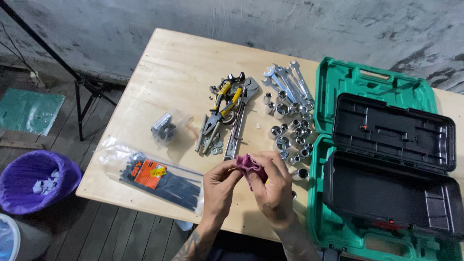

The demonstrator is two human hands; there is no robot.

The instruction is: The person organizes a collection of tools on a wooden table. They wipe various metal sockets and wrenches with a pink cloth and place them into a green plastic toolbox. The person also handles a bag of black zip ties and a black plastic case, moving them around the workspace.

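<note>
While both hands are pinching a pink cloth (250, 166) above the table's (164, 72) near edge, left hand (220, 186) and right hand (273, 186) are closing around it. Sockets (290, 137), pliers (222, 104) and wrenches (290, 82) are lying loose beyond, and the green case (338, 79) is sitting open, unfilled.

pink cloth (249, 166): partly hidden by the fingers, can't tell what is wrapped inside | green case (338, 79): cut off at the bottom edge | white tub (12, 239): only a corner shows | small bag (166, 126): stuff inside too blurry to tell | arms: cut off at the bottom
</note>
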